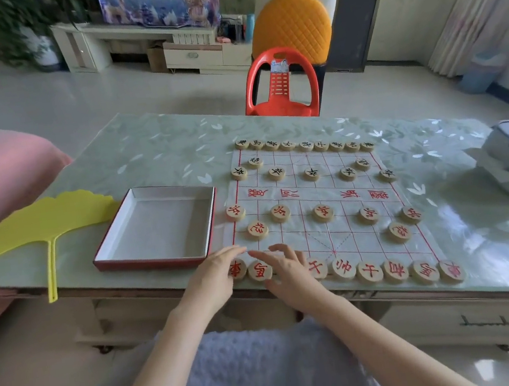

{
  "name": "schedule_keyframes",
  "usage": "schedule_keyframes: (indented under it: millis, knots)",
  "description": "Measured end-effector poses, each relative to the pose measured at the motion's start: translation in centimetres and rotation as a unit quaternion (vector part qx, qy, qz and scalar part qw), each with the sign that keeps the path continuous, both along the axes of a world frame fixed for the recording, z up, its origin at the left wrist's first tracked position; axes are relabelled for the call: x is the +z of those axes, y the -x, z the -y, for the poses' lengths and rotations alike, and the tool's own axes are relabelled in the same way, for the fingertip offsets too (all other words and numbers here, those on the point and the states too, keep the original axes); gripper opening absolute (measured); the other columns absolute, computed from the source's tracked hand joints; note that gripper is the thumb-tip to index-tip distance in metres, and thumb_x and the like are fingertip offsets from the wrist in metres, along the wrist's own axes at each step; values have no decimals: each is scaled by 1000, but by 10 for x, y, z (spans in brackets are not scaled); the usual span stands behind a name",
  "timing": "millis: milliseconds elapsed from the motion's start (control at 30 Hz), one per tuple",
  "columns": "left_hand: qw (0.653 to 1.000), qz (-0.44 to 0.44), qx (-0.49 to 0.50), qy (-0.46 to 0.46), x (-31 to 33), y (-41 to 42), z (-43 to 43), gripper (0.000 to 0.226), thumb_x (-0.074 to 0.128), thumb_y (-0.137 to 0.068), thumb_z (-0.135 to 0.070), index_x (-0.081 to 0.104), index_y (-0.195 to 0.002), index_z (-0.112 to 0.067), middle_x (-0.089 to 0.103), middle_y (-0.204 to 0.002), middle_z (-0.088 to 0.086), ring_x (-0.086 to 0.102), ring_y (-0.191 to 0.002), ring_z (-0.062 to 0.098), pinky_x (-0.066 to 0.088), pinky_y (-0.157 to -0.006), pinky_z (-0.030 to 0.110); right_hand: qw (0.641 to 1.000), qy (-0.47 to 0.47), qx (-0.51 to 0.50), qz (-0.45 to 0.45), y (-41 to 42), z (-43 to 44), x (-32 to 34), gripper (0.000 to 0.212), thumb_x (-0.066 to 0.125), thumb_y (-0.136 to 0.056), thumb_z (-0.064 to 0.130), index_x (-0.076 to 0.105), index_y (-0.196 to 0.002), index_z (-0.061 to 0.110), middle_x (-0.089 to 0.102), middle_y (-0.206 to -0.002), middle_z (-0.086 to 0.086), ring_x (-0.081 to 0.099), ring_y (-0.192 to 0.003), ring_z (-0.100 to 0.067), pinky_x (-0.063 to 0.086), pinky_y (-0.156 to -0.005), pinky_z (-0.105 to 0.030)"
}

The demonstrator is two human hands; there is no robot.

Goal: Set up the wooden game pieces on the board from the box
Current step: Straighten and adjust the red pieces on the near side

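Yellow fan [38,223] on table [158,147]; red chair [281,91] beyond.

Sixteen black-lettered pieces [311,173], fifteen red-lettered pieces [323,212] showing, one box [102,237], one board [305,238], one fan [38,220]

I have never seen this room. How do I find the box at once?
Look at the table with the pale green leaf cover. Left of the board lies the box, square and shallow. Unlike the yellow fan on its left, it has red walls and a white, empty inside.
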State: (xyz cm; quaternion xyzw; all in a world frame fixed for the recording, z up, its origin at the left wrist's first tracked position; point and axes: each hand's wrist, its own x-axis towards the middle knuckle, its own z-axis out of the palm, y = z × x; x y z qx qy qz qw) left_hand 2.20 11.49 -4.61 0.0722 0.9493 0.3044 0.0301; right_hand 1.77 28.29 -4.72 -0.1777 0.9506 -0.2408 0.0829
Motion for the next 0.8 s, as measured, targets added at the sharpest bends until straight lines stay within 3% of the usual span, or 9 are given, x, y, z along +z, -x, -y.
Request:
schedule_keyframes:
  millis: [167, 300, 400, 500, 667, 733, 800]
  knots:
    - [999, 5, -33, 15, -12, 8, 7, 55, 54, -85, 2, 49, -132, -26, 49, -138, -10, 47, -125, 10, 33, -104, 18, 997, -17, -4, -71, 7, 1, -19, 50, 54, -88, 28, 39, -136, 29, 52, -133, 7, 30, -127, -18, 17, -99, -34]
    - [998, -26, 20, 55, -12, 13, 4, 48, 69, -80, -25, 55, -125, -22, 57, -120, -5, 53, -111, 15, 45, -90, 26, 993, -61, -41, -90, 11, 3, -25, 64, 57, -80, 55, 42, -134, 25, 49, -130, 6, 29, -124, -20, 19, -102, -34]
    - [995, -35, 56, 73, -13, 11, -2, 51, 70, -77, -37, 55, -123, -21, 54, -112, -4, 53, -104, 17, 47, -82, 27, 993, -55, -57, -88, 13, 6, -23, 71, 55, -77, 62, 39, -135, 26, 43, -132, 6, 26, -124, -21, 18, -102, -34]
    - [995, -46, 49, 78, -13, 8, -3, 58, 70, -76, -38, 51, -128, -22, 51, -115, -5, 50, -107, 16, 45, -85, 26, 997, -17, -40, -60, 10, 2, -22, 70, 58, -79, 55, 32, -139, 30, 37, -138, 10, 23, -126, -19, 17, -100, -34]
    - [993, -77, -26, 90, -10, 6, 2, 60, 65, -82, -17, 42, -136, -24, 46, -136, -9, 39, -127, 12, 31, -107, 26, 999, 13, 0, -47, 5, -7, -25, 62, 53, -86, 19, 28, -141, 28, 48, -136, 9, 26, -126, -17, 18, -92, -36]
    - [993, -57, -38, 92, -10, 5, 1, 60, 61, -83, -7, 41, -138, -24, 46, -138, -9, 38, -129, 12, 29, -110, 26, 998, 13, -13, -55, 7, -5, -25, 60, 53, -85, 17, 31, -139, 27, 50, -133, 9, 27, -124, -16, 17, -92, -35]
    - [994, -52, -34, 89, -11, 7, 0, 56, 59, -84, -3, 45, -135, -22, 50, -134, -7, 41, -126, 13, 33, -106, 26, 998, -2, -22, -63, 10, -3, -24, 59, 58, -84, 29, 34, -138, 26, 49, -132, 8, 27, -124, -18, 16, -95, -34]
